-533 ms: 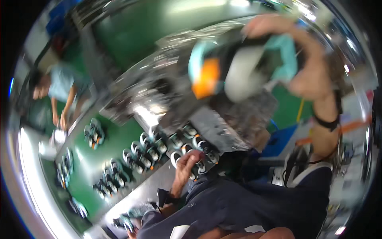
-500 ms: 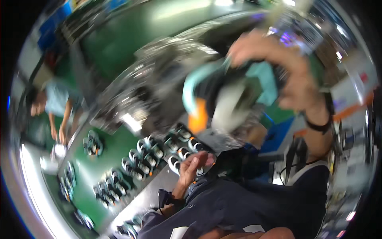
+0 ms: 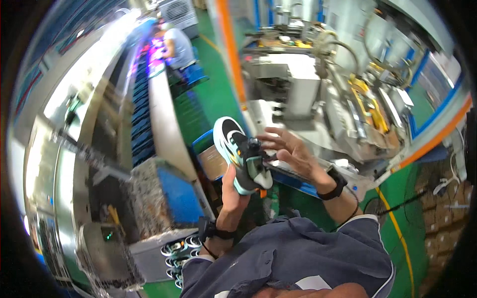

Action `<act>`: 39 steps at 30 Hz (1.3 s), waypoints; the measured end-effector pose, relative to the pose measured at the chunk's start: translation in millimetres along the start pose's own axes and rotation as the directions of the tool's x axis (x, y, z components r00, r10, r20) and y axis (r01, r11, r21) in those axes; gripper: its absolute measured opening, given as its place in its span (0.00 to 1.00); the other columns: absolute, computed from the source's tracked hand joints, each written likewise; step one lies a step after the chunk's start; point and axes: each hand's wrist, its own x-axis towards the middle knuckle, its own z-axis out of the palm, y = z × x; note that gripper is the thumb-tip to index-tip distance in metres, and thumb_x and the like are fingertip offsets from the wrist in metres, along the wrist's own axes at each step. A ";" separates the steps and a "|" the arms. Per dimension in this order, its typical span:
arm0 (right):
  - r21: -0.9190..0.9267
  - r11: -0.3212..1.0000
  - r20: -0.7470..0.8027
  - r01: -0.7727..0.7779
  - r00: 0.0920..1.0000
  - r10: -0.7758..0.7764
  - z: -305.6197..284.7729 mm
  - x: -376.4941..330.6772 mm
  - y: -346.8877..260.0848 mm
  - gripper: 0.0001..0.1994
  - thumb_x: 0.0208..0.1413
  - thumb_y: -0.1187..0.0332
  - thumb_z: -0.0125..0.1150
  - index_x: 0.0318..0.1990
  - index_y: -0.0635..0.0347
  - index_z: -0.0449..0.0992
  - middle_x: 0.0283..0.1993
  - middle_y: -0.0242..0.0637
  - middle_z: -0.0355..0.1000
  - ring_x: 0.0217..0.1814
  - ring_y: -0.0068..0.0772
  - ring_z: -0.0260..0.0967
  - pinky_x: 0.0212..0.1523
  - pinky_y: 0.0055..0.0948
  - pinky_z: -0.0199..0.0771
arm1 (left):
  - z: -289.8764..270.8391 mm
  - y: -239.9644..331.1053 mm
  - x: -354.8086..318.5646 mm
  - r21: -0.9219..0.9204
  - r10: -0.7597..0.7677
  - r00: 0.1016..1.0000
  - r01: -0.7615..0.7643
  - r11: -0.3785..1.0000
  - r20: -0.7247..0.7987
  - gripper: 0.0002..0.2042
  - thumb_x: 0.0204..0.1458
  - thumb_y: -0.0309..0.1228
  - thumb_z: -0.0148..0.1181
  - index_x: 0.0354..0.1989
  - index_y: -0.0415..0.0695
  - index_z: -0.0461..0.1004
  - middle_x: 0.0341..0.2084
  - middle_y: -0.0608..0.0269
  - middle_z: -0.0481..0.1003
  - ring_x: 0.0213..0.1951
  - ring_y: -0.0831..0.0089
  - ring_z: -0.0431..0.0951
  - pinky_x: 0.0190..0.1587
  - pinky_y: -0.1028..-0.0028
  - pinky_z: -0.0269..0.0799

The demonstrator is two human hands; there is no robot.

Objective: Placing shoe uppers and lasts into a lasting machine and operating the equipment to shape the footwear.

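Head view. Item: one sports shoe point(image 3: 242, 155) with a white and teal sole, dark upper and a small orange patch near the heel. Location: held in the air at chest level, above the green floor point(image 3: 211, 97) and in front of the blue-edged work bench point(image 3: 298, 175). Long axis: runs from lower right to upper left of the picture; toe points up-left, away from the person, heel lies lowest, sole turned toward the left.

Left hand point(image 3: 232, 191): fingers curled close around the heel end from beneath, holding the shoe; a black band sits on the wrist.

Right hand point(image 3: 293, 151): fingers spread wide, fingertips at the shoe's dark opening and tongue, not closed on it; whether they all touch cannot be told. A black watch point(image 3: 333, 186) circles this wrist.

Change since half a second ago: the shoe was then raised high and near the camera in the right hand, with the left hand low by the racks; now it sits lower, both hands at it, and the view has swung to another part of the hall.

Surroundings: grey shirt point(image 3: 298, 253) at the lower edge; a grey tray of teal and white soles point(image 3: 179, 248) beside the left forearm; grey machinery point(image 3: 293, 82) beyond; another person in a pale top point(image 3: 179, 44) far off along the long conveyor line point(image 3: 161, 109).
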 end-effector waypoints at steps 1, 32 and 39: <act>0.161 0.987 -0.105 -0.022 0.994 0.039 -14.9 -12.9 9.0 0.42 0.47 0.53 0.69 0.65 0.64 0.55 0.61 0.47 0.63 0.61 0.34 0.63 0.57 0.33 0.68 | 17.8 -16.9 22.3 0.001 -0.003 1.000 0.003 1.000 -0.013 0.25 0.62 0.46 0.44 0.61 0.40 0.60 0.51 0.52 0.71 0.48 0.60 0.75 0.53 0.61 0.70; -0.229 0.572 -0.966 -0.788 0.108 -0.237 -515.6 -101.5 -53.6 0.32 0.37 0.56 0.67 0.48 0.72 0.72 0.38 0.47 0.74 0.40 0.36 0.72 0.45 0.30 0.72 | 166.7 -355.4 441.7 0.474 -0.604 0.790 0.574 0.667 -0.106 0.16 0.47 0.30 0.63 0.43 0.35 0.72 0.39 0.56 0.76 0.39 0.68 0.78 0.39 0.68 0.75; -0.327 0.295 -0.909 -0.898 0.384 0.160 -573.0 72.8 34.5 0.26 0.39 0.57 0.65 0.42 0.72 0.75 0.45 0.58 0.74 0.47 0.49 0.75 0.49 0.37 0.72 | 84.0 -171.7 292.3 0.258 -0.555 0.828 0.521 0.814 0.081 0.25 0.51 0.26 0.60 0.57 0.33 0.62 0.48 0.59 0.71 0.48 0.71 0.73 0.49 0.72 0.72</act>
